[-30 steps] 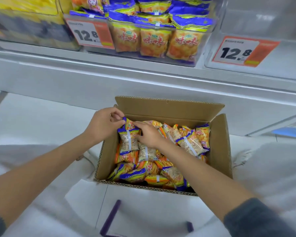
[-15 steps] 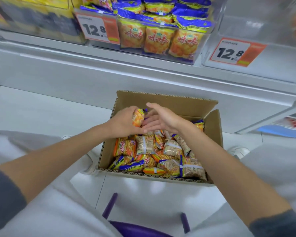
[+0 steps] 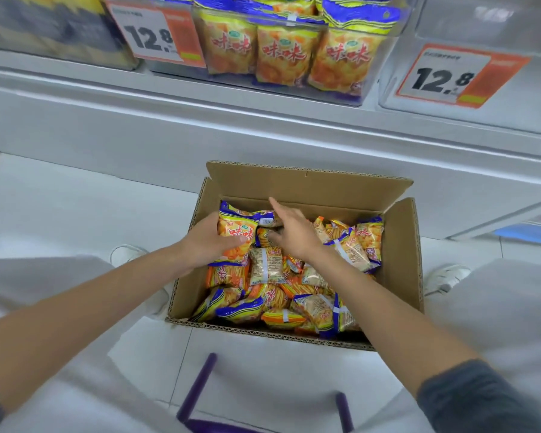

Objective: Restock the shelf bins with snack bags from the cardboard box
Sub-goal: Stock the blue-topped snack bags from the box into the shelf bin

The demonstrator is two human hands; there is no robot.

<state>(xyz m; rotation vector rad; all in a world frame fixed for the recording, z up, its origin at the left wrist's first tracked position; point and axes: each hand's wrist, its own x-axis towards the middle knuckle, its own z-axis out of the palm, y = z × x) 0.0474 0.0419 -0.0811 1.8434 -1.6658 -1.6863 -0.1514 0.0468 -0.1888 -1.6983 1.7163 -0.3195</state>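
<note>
One long grey shelf (image 3: pixel 263 126) runs across the far side. On it sits a clear bin (image 3: pixel 376 67) packed with snack bags (image 3: pixel 283 54) standing in rows. Down on the white floor (image 3: pixel 75 207), in the middle, sits the open cardboard box (image 3: pixel 400 260). It holds a messy pile (image 3: pixel 272 295) of more little bags, orange, yellow and blue. Both bare arms reach into the far end of the box. The left hand (image 3: pixel 203 245) grips a yellow bag (image 3: pixel 236 235) at the far left of the box, with its fingers curled under the bag's near edge. The right hand (image 3: pixel 291 232) is just beside it, holding nothing. Its fingers are loose and spread, its thumb points up, and its fingertips touch the pile. Two white and orange price tags (image 3: pixel 160 35) (image 3: pixel 450 76) hang on the bin fronts, and both say 12.8.
</note>
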